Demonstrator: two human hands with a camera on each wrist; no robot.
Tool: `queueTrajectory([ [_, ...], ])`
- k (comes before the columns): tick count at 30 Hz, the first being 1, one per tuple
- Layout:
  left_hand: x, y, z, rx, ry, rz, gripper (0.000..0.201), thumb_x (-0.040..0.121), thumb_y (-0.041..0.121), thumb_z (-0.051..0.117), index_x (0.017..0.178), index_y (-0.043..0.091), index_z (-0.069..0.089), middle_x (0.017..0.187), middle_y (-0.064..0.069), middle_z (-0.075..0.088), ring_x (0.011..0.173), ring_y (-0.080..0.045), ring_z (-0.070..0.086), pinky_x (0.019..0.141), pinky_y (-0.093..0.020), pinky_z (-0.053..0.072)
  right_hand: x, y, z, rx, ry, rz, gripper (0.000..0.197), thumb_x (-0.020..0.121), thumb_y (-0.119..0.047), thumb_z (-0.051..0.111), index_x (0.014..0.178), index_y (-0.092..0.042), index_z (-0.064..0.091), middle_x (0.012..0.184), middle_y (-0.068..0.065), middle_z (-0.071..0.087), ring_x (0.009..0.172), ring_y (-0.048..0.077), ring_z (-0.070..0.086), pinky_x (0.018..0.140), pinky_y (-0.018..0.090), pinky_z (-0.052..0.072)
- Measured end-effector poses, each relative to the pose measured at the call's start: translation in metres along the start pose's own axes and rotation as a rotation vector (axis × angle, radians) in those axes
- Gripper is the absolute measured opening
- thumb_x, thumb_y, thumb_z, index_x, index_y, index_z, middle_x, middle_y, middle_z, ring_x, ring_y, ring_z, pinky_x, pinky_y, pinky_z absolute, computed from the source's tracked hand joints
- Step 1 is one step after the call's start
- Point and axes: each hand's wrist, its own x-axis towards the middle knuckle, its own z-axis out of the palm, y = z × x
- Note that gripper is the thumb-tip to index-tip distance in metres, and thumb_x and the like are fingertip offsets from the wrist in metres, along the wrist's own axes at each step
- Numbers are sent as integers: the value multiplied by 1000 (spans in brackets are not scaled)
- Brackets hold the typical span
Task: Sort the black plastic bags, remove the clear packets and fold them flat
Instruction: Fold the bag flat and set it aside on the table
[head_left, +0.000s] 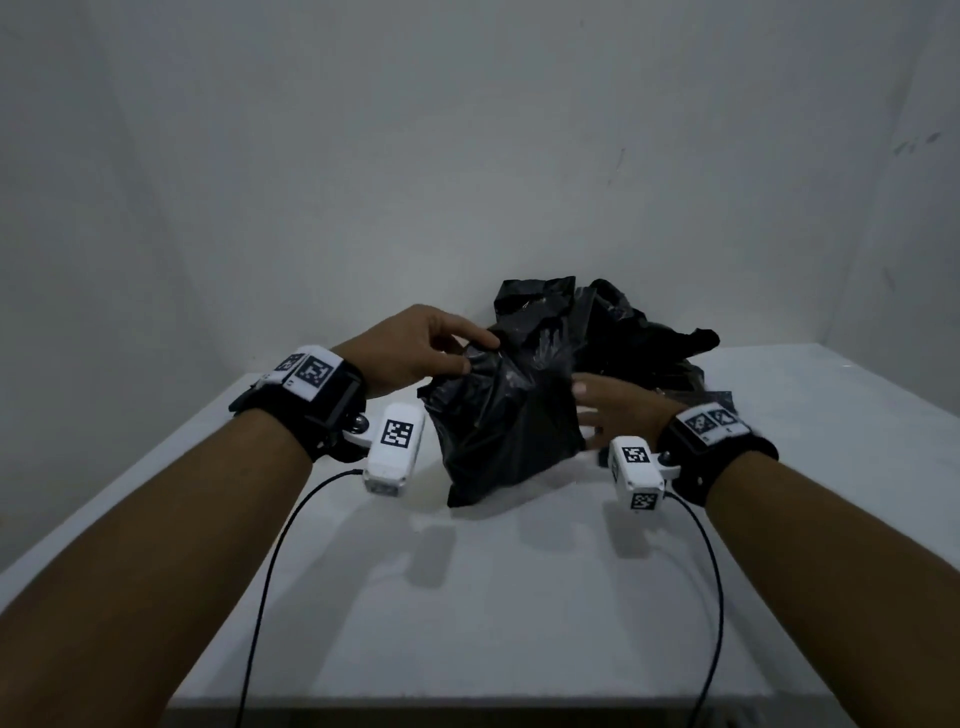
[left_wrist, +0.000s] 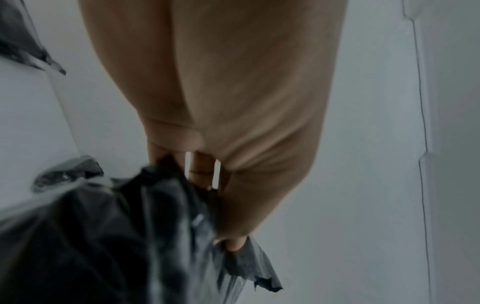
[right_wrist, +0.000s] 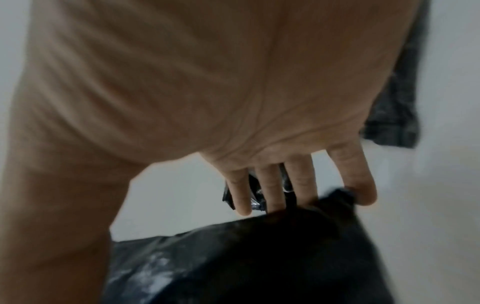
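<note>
White tabletop (head_left: 519, 597) carries a crumpled black plastic bag (head_left: 498, 421); left hand (head_left: 415, 348) pinches its top, right hand (head_left: 618, 405) apparently rests spread against it.

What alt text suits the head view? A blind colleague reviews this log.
The left hand pinches the top of a crumpled black plastic bag on a white table, while the open right hand touches its side; more black bags are heaped behind.

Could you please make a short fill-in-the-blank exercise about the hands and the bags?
1. The left hand pinches the top of the front ____ bag.
2. The right hand has ____ fingers beside that bag.
3. More bags lie ____ the front one on the table.

Missing: black; straight; behind
</note>
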Motion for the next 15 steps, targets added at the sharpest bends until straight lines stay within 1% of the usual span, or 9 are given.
queueTrajectory([
  [2, 1, 2, -2, -168, 62, -2, 36, 88, -2, 65, 109, 26, 76, 107, -21, 72, 94, -33, 65, 96, -47, 51, -2, 17, 2, 127, -59, 21, 79, 37, -44, 98, 110, -28, 73, 116, 2, 71, 108, 27, 65, 94, 53, 48],
  [4, 3, 5, -2, -316, 99, 16, 39, 87, -7, 62, 109, 22, 76, 106, -18, 73, 97, -28, 66, 96, -42, 53, -5, 28, 14, 229, -96, 42, 83, 40, -37, 99, 115, -19, 70, 118, 8, 70, 113, 31, 64, 96, 53, 47],
  [6, 5, 7, 0, -438, 130, 54, 40, 90, -13, 56, 111, 16, 74, 108, -13, 74, 97, -23, 68, 93, -33, 56, -5, 30, 29, 332, -51, -4, 75, 45, -34, 96, 113, -18, 69, 112, 7, 72, 106, 27, 69, 89, 46, 52],
  [8, 7, 6, 4, -531, 166, 87, 41, 91, -18, 50, 116, 10, 67, 107, -5, 75, 97, -16, 70, 87, -25, 56, -2, 27, 39, 433, 66, -53, 58, 56, -35, 88, 107, -19, 66, 103, 4, 70, 92, 22, 70, 80, 38, 50],
  [9, 7, 5, 5, -563, 175, 101, 42, 90, -17, 52, 119, 10, 65, 109, -3, 74, 98, -16, 70, 86, -24, 55, -1, 24, 43, 470, 103, -74, 54, 61, -37, 84, 108, -20, 64, 107, 4, 68, 93, 23, 68, 82, 38, 49],
  [10, 6, 3, 5, -581, 177, 108, 44, 87, -14, 56, 122, 12, 64, 112, -3, 73, 98, -18, 69, 85, -26, 56, 0, 21, 46, 506, 115, -98, 57, 62, -38, 84, 113, -21, 64, 116, 6, 66, 102, 26, 66, 90, 40, 48],
  [12, 1, 1, 3, -521, 162, 111, 52, 82, -7, 65, 127, 18, 62, 119, -6, 66, 99, -25, 65, 85, -31, 57, 0, 15, 50, 616, 114, -142, 64, 63, -37, 85, 121, -16, 69, 132, 11, 63, 121, 33, 59, 106, 49, 42],
  [13, -2, 0, 3, -431, 154, 111, 55, 83, -6, 69, 129, 21, 61, 121, -6, 62, 96, -24, 63, 85, -33, 57, -2, 13, 52, 662, 116, -161, 57, 69, -35, 80, 120, -11, 71, 133, 14, 63, 121, 35, 59, 107, 49, 42],
  [15, -8, 0, 6, -250, 131, 116, 56, 85, -1, 73, 131, 29, 59, 122, -2, 56, 84, -16, 61, 84, -34, 55, -5, 9, 55, 673, 156, -182, 47, 78, -35, 68, 116, -8, 74, 129, 17, 65, 113, 36, 64, 101, 46, 46],
])
